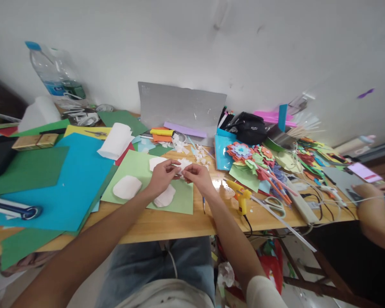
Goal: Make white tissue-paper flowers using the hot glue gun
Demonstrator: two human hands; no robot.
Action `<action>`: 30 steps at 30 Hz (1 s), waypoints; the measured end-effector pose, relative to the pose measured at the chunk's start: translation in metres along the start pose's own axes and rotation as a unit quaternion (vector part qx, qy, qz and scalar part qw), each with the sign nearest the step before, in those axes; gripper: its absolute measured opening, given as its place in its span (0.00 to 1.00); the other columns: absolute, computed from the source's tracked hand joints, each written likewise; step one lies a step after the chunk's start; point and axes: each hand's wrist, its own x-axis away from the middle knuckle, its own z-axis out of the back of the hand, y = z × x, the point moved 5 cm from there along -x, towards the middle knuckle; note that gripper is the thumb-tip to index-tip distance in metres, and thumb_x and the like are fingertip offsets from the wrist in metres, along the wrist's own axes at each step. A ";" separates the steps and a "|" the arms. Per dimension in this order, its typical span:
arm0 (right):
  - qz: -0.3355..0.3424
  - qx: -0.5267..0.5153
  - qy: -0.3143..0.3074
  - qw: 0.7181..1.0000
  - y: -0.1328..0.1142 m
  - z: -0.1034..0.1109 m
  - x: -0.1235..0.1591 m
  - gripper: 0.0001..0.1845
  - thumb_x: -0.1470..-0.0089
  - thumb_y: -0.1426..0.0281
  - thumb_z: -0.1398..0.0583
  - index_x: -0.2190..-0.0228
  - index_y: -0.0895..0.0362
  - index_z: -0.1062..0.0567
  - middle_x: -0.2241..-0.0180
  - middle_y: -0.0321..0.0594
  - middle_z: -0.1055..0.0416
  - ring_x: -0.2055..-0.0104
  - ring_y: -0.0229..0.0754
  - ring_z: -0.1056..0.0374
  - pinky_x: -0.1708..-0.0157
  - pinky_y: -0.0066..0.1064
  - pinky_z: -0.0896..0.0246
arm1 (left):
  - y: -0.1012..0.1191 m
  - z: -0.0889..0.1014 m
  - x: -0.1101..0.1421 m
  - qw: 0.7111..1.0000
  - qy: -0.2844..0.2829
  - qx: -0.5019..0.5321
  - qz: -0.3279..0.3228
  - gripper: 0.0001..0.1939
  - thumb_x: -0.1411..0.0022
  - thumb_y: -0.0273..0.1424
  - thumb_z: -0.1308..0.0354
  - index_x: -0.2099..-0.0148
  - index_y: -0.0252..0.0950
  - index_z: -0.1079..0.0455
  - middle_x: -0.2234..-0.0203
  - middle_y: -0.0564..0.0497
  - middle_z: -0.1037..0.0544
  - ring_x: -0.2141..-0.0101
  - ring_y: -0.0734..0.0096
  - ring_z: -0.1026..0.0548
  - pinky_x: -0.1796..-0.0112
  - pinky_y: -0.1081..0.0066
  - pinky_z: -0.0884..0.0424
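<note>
My left hand (163, 174) and my right hand (197, 176) meet above a light green sheet of paper (182, 201), both with fingers pinched closed. Between the fingertips is a piece of white tissue paper (183, 164) with a ruffled edge, partly hidden by the fingers. Rounded white tissue pieces lie on the green sheet: one (127, 187) left of my left forearm, another (165, 196) below the hands, and a third (156, 162) partly behind my left hand.
A yellow glue gun (240, 196) and scissors (275, 206) lie to the right, near paper flowers (240, 152). A folded white tissue stack (116, 141) and blue paper (80, 171) are on the left. Bottles (46, 70) stand behind. Another person's arm (374, 209) is at far right.
</note>
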 end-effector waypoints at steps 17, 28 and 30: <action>0.036 0.031 -0.036 0.998 -0.003 -0.003 0.002 0.17 0.55 0.55 0.35 0.76 0.57 0.24 0.82 0.32 0.35 0.79 0.32 0.43 0.78 0.27 0.50 | 0.001 0.002 0.001 0.999 0.005 -0.024 -0.027 0.19 0.49 0.39 0.34 0.57 0.35 0.28 0.71 0.50 0.22 0.68 0.68 0.24 0.65 0.66 0.24; 0.044 0.003 -0.037 0.998 -0.007 -0.003 0.004 0.14 0.55 0.59 0.35 0.77 0.57 0.25 0.82 0.32 0.35 0.79 0.32 0.43 0.77 0.27 0.49 | 0.004 0.004 0.001 0.999 0.025 0.020 -0.008 0.18 0.47 0.39 0.35 0.56 0.35 0.28 0.72 0.52 0.24 0.69 0.71 0.25 0.66 0.69 0.24; 0.046 0.001 -0.027 0.999 -0.008 -0.002 0.004 0.13 0.55 0.59 0.35 0.77 0.56 0.25 0.82 0.32 0.35 0.79 0.33 0.43 0.76 0.27 0.48 | 0.005 0.005 0.001 0.999 0.031 0.043 0.011 0.19 0.46 0.41 0.36 0.55 0.35 0.28 0.70 0.50 0.23 0.67 0.69 0.24 0.65 0.67 0.24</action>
